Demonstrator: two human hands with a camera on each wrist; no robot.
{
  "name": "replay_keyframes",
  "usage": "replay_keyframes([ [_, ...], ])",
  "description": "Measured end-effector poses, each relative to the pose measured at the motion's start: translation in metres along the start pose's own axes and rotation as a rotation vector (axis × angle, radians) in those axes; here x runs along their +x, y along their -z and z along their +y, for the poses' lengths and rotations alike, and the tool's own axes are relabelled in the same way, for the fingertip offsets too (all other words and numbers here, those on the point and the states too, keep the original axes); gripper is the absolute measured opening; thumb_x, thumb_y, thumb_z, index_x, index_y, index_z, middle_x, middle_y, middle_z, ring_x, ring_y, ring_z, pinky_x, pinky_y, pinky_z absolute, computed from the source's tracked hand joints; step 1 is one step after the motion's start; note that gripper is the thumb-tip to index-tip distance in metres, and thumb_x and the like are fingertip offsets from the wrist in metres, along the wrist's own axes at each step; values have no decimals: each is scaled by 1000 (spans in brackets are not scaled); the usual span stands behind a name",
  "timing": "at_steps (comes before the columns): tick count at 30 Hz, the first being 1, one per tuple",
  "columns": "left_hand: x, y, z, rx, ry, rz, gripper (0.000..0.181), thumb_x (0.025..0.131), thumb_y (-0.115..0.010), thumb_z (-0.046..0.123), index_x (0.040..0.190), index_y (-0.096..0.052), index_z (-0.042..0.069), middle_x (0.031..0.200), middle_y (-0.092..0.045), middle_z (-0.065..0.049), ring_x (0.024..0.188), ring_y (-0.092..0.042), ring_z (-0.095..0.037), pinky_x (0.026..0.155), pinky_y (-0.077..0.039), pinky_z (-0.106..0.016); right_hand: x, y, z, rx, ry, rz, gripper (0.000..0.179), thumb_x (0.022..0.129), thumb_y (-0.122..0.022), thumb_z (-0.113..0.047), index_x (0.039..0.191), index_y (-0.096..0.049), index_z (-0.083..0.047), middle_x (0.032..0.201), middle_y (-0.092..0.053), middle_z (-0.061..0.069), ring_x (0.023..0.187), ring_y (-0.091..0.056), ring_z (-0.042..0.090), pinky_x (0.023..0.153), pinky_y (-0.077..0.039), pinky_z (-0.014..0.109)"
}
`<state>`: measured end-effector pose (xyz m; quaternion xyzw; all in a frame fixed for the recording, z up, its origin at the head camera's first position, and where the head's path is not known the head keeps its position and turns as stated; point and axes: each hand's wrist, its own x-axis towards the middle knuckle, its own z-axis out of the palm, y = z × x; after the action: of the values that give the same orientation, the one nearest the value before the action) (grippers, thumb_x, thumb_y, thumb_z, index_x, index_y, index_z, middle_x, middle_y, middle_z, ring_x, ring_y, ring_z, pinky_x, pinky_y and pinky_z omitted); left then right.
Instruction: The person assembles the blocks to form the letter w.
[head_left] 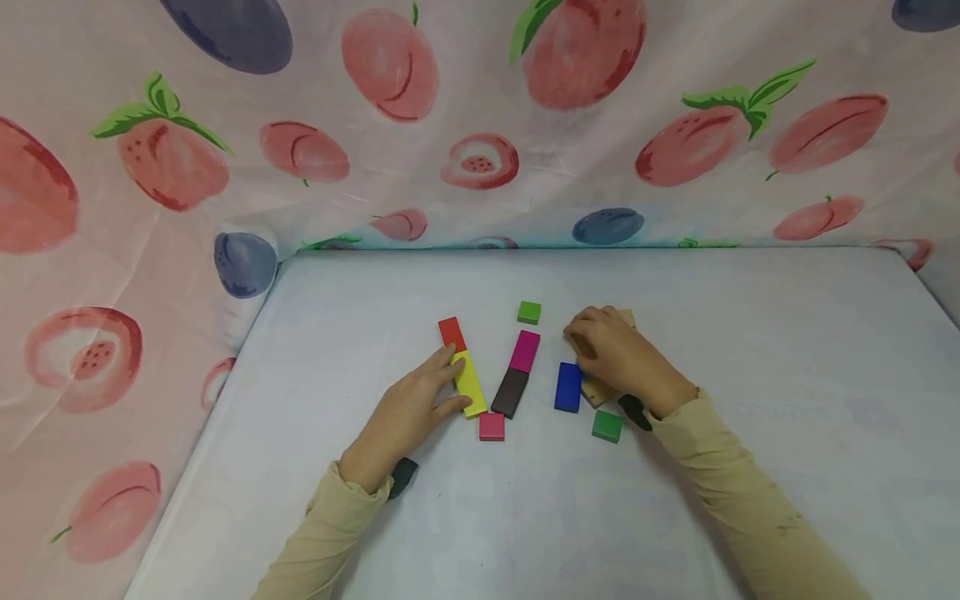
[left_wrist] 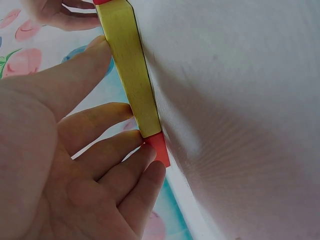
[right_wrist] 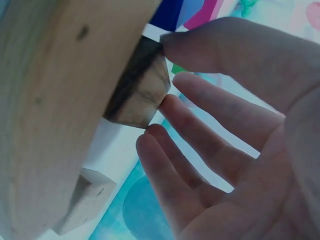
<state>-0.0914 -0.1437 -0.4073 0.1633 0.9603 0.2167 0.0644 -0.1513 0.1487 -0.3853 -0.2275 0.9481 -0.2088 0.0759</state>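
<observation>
My left hand [head_left: 408, 412] rests its fingertips along the left side of a yellow block [head_left: 470, 387], which lies end to end with a red block [head_left: 452, 333]. In the left wrist view, the thumb and fingertips line one long side of the yellow block, and the outer fingers reach the red one. My right hand [head_left: 618, 350] pinches a small brown wooden block [right_wrist: 142, 92] between thumb and fingers, beside a pale wooden plank [right_wrist: 60, 100]. In the head view this hand covers much of the plank. A blue block [head_left: 567, 387] lies just left of it.
Between the hands, a magenta block [head_left: 524, 352] and a black block [head_left: 510, 393] lie end to end. A pink block [head_left: 492, 427] sits at their near end, a light green block [head_left: 529, 312] beyond them. A dark green block [head_left: 607, 427] lies near the right wrist. Fruit-patterned cloth hangs behind the white table [head_left: 787, 350].
</observation>
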Motion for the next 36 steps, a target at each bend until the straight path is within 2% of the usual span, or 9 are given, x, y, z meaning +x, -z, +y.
replay_keyframes([
  [8,0,1,2,-3,14,-5,61,86,-78,29,140,-58,8,156,-42,-9,144,-39,-26,109,-44,-43,3,3,-4,-1,7,0,35,87,-74,-7,121,-67,2,126,-61,19,116,-52,35,99,-50,49],
  [16,0,1,3,-4,33,-12,61,86,-78,29,140,-58,9,156,-41,-8,145,-39,-25,110,-43,-43,14,5,-8,14,17,15,37,90,-72,-10,123,-65,4,127,-60,19,118,-53,35,102,-49,49],
  [23,-1,1,3,-12,35,-17,62,86,-78,30,140,-57,9,157,-41,-8,145,-38,-25,111,-43,-43,24,5,-8,7,77,48,34,91,-70,-9,121,-65,5,126,-60,21,118,-54,37,101,-49,48],
  [36,-1,1,2,-23,26,-14,61,86,-78,28,140,-58,8,156,-41,-9,145,-39,-26,111,-42,-43,49,1,-11,15,67,30,32,93,-65,-6,123,-63,6,128,-59,22,124,-53,37,108,-44,48],
])
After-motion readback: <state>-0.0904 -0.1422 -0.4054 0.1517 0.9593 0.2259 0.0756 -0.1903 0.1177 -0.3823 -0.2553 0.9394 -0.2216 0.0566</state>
